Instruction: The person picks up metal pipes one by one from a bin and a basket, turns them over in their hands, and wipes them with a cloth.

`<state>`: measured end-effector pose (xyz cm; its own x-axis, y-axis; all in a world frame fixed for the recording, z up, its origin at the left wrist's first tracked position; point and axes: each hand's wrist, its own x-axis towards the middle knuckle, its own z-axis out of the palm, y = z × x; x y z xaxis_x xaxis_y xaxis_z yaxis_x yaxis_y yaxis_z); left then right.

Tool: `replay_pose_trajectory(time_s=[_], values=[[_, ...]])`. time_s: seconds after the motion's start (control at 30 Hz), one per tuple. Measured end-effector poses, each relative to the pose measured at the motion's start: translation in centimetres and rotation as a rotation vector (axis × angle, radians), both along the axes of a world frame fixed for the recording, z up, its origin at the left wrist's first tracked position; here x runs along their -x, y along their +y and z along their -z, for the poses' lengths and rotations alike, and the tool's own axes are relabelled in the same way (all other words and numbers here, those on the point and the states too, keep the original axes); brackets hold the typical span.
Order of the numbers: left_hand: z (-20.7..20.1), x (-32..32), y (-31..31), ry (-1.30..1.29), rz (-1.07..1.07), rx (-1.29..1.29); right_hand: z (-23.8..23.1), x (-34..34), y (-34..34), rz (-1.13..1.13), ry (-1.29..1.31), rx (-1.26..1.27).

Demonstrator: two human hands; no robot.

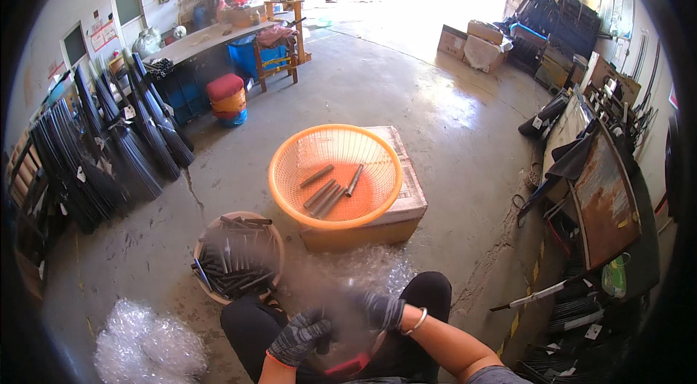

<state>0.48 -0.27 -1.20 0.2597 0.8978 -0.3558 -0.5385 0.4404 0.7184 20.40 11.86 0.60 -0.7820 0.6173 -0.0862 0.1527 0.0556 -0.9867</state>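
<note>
Between the dark-clad knees [426,297], low in the view, the two gloved hands are close together. The left hand [299,333] is curled, its fingers bent well inward, and a dark shape beside it may be a tube; the right hand [381,310] is partly lost in a hazy blur, so I cannot tell how far it is open or whether either one grips anything. A red thing [348,366] shows just below them, too covered to identify.

Near the left knee, dark tubes [236,257] are heaped in a round tub [280,250], some lying across its rim. Beyond the hands, an orange mesh basket [335,225] holds a few loose tubes [317,176] and sits on a carton [363,237], its left rim appearing to reach past the box. Clear plastic film [170,344] lies bunched on the floor [377,86] to the left.

Farther out are bundled black rods [72,159], a red-topped stool [225,86] and a cluttered tabletop [207,41], with a rusty sheet [604,199] leaning at the right.

As I judge it, a bump from the left knee could spill the rim-resting tubes; pressure on the basket's left side might tip it; and film underfoot could cause a slip.
</note>
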Motion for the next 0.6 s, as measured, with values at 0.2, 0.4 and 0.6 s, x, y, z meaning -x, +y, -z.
replay_pose_trajectory(time_s=[0.2,0.4,0.6], values=[[-2.5,1.3,-1.0,-0.041,-0.081,0.028,9.8,-5.2,6.4,0.226,-0.587,-0.550],[-1.7,-0.6,-1.0,-0.080,-0.163,0.074,3.1,-2.5,4.7,0.236,-0.161,-0.526],[-0.5,1.2,-0.6,0.006,-0.022,0.010,5.7,-0.4,1.7,-0.001,0.191,-0.419]])
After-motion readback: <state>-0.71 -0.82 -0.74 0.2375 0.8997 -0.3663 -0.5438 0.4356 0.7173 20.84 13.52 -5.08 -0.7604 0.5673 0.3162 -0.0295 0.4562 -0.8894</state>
